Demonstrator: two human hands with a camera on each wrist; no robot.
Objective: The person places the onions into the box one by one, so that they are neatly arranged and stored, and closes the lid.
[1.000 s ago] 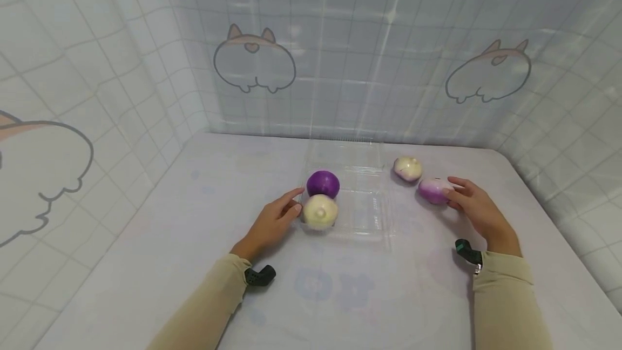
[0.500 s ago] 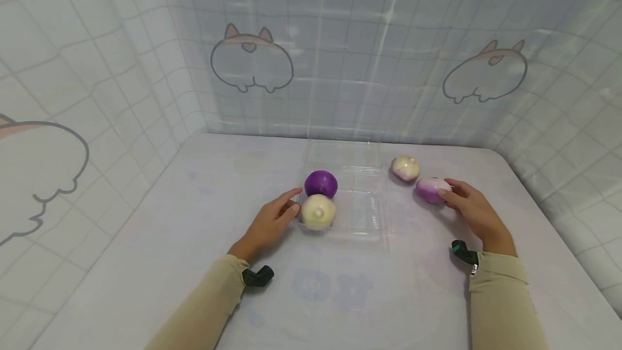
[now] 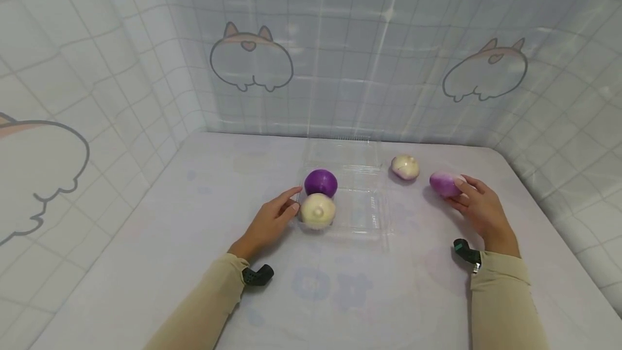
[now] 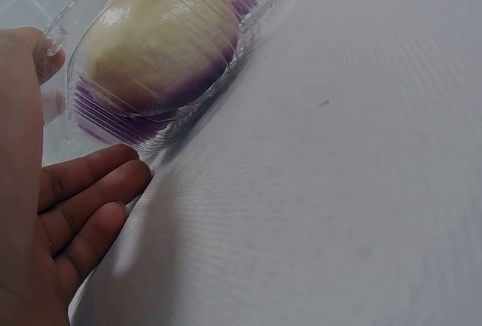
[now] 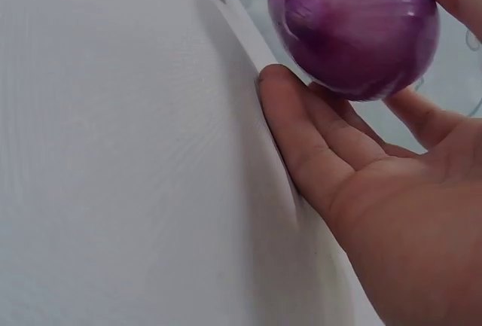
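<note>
My right hand [image 3: 483, 209] grips a purple-and-white onion [image 3: 443, 183] between thumb and fingers. In the right wrist view the onion [image 5: 354, 28] is held just off the tabletop. My left hand [image 3: 269, 223] touches the left side of a clear plastic container [image 3: 362, 209], its lid folded back. In the left wrist view, fingers [image 4: 94, 183] lie loosely extended beside the container's ribbed wall. Inside the container's left part sit a deep purple onion [image 3: 320, 183] and, nearer me, a cream-coloured onion [image 3: 317, 211] with purple lower down.
Another cream-and-purple onion [image 3: 405, 168] rests on the table [image 3: 427, 285], right of the transparent lid [image 3: 342, 153]. A tile-patterned curtain [image 3: 330, 64] with animal drawings surrounds the back and sides.
My right hand has shifted slightly right and lifted the onion, which now sits farther from the other loose onion. The left hand stays beside the container.
</note>
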